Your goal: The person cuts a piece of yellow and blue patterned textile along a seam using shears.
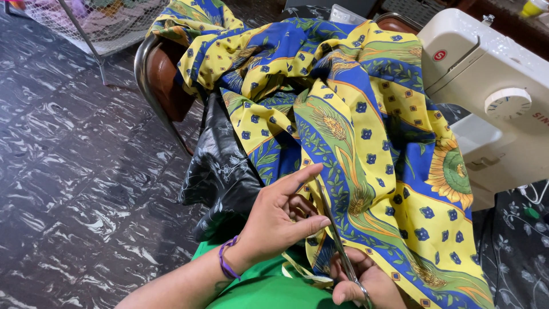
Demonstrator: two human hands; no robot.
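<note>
Left hand (278,220): fingers pinch the edge of the printed cloth (366,143), thumb stretched toward 1 o'clock; purple band (226,260) at the wrist.
Right hand (366,283): at 6 o'clock, fingers clenched round the scissors (337,240), blades pointing toward 11 o'clock along the cloth's edge.
Printed cloth: yellow and blue, sunflower motifs, heaped from lap up over a brown chair (163,74) at 11 o'clock.
White sewing machine (492,86): 2 o'clock, just beside the cloth.
</note>
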